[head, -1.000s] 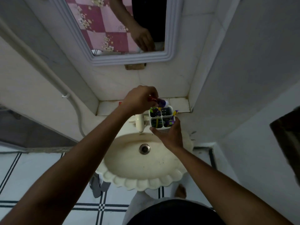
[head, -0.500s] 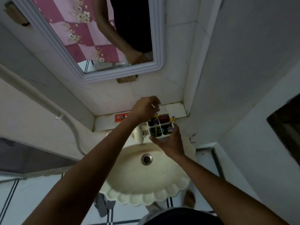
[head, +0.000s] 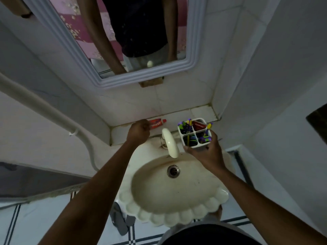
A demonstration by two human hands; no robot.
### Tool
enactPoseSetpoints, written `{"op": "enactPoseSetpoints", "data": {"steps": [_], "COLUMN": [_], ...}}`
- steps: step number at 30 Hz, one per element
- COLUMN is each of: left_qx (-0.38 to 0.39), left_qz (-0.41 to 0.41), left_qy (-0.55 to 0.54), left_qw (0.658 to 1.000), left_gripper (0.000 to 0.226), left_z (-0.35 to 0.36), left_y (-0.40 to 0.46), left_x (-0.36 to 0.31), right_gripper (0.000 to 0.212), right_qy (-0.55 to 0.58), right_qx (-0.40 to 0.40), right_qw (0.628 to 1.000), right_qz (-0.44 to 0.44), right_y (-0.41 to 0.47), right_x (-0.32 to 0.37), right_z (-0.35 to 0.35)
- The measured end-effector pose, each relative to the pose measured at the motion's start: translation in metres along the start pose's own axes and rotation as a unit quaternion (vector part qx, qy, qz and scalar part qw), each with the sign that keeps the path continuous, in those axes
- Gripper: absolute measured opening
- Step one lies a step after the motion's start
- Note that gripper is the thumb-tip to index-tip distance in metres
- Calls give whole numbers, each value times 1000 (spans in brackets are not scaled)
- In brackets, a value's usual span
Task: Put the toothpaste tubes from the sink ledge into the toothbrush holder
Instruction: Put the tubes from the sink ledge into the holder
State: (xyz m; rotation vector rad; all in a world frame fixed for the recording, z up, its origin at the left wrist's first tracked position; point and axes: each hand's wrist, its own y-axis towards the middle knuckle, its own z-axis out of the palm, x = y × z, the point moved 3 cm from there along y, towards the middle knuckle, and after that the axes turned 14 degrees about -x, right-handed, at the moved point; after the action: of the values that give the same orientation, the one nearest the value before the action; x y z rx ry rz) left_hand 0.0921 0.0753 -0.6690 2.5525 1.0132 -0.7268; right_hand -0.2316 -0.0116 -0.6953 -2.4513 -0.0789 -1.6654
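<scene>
A cream scalloped sink (head: 177,216) lay nearest, its faucet (head: 170,142) standing between the two hands. The right hand (head: 206,152) held the white four-compartment toothbrush holder (head: 194,133) in a closed grip above the basin; one red toothpaste tube (head: 199,125) stood in its far-right compartment, toothbrushes in the others. On the tiled ledge (head: 200,112) beyond, the left hand (head: 138,131) curled its grip on a second red toothpaste tube (head: 157,123) lying flat against the wall.

This was a small home bathroom. A cream scalloped sink (head: 177,200) with a tap (head: 170,144) stood under a framed wall mirror (head: 192,41), against tiled walls and a tiled ledge (head: 200,112). The floor (head: 35,218) was pale tile with dark lines.
</scene>
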Motion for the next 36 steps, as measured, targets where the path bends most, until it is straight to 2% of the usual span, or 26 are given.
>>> {"op": "enactPoseSetpoints", "data": {"steps": [4, 8, 11, 13, 15, 17, 21, 25, 27, 30, 32, 36], "left_qx": [20, 74, 102, 94, 88, 89, 86, 93, 101, 74, 46, 23], "left_qz": [45, 66, 89, 110, 114, 94, 56, 51, 67, 119, 159, 202], "left_qy": [55, 180, 262, 287, 258, 181, 31, -77, -82, -37, -12, 33], "left_qw": [997, 979, 956, 947, 955, 975, 994, 991, 989, 989, 986, 979], "left_gripper": [40, 56, 59, 52, 37, 27, 31, 36, 36, 24, 20, 20], "left_z": [23, 42, 52, 53, 49, 36, -10, -57, -75, -98, -97, -87], "left_y": [18, 32, 39, 41, 41, 35, 21, 6, -4, -20, -47, -64], "left_x": [12, 16, 20, 16, 13, 7, -23, -68, -89, -118, -151, -166], "right_gripper": [124, 130, 132, 129, 125, 127, 129, 130, 129, 129, 134, 138], "right_qy": [10, 2, 1, 3, 5, 3, 7, 3, 6, 4, 4, -21], "right_qx": [3, 14, 12, 10, 13, 15, 29, 48, 55, 48, 68, 73], "right_qw": [1000, 1000, 1000, 1000, 1000, 1000, 1000, 999, 998, 999, 997, 997], "right_qz": [7, 0, -2, -4, -4, -5, 2, 1, -3, -18, -24, -33], "right_y": [0, -3, -2, 0, 0, 1, 3, 9, 9, 10, 13, 13], "right_x": [5, 6, 4, 2, 0, -3, -8, -11, -11, -8, -11, -12], "right_z": [-1, -6, -4, -4, -3, -2, -1, 1, 1, 0, -21, -13]}}
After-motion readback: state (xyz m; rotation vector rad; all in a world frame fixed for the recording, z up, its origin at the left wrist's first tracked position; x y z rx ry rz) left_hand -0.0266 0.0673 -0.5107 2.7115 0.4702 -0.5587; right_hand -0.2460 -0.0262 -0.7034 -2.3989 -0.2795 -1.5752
